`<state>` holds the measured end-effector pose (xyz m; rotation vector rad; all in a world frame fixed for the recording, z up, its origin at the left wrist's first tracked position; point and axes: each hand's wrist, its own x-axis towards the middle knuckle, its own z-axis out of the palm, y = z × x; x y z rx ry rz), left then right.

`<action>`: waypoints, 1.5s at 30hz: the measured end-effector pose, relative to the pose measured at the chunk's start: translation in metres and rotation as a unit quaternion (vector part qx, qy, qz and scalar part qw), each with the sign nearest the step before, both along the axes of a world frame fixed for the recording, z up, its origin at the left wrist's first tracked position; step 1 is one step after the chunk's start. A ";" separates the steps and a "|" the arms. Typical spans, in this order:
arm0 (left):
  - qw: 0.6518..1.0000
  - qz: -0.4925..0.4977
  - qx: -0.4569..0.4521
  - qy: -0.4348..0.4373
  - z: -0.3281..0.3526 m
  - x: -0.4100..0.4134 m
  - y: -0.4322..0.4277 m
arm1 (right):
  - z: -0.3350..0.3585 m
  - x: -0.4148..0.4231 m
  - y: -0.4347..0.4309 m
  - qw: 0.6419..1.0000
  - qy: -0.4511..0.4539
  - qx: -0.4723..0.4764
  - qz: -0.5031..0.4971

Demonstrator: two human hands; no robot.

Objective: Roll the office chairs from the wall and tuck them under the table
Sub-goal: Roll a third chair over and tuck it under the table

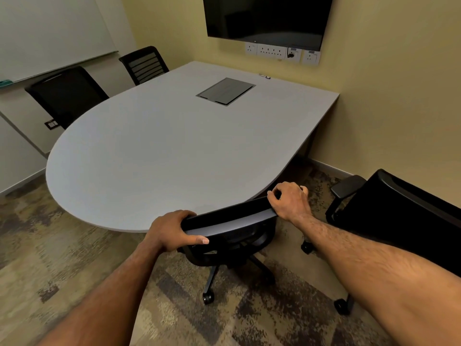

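Note:
A black office chair (232, 236) stands at the near rounded end of the grey table (139, 156), its seat under the tabletop and its backrest top close to the edge. My left hand (172, 231) grips the left end of the backrest top. My right hand (289, 201) grips the right end. Another black chair (399, 218) with an armrest stands to the right, near the yellow wall. Two more black chairs (67, 93) (144, 63) sit along the table's far left side.
A dark screen (267, 18) hangs on the far wall above a row of sockets (282, 52). A cable box lid (225, 91) is set into the tabletop. A whiteboard (50, 33) covers the left wall. Patterned carpet (74, 270) lies underfoot.

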<state>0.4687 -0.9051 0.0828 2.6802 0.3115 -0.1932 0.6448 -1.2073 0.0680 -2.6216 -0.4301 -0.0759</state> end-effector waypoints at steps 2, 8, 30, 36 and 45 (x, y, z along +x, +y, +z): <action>1.000 0.000 -0.004 0.009 0.002 -0.002 -0.001 | 0.000 0.001 -0.004 1.000 0.010 -0.007 0.017; 0.998 -0.033 0.018 0.047 0.011 -0.007 -0.004 | -0.006 -0.010 -0.024 0.992 0.030 -0.057 0.110; 0.979 -0.172 0.101 -0.031 0.038 0.096 -0.188 | 0.002 -0.055 -0.239 0.996 0.084 0.035 -0.022; 0.966 -0.235 0.107 -0.007 0.040 0.167 -0.269 | 0.019 -0.050 -0.306 0.996 -0.034 0.027 -0.073; 0.923 -0.377 0.078 -0.013 0.045 0.279 -0.413 | 0.011 -0.019 -0.434 0.950 -0.047 -0.081 -0.297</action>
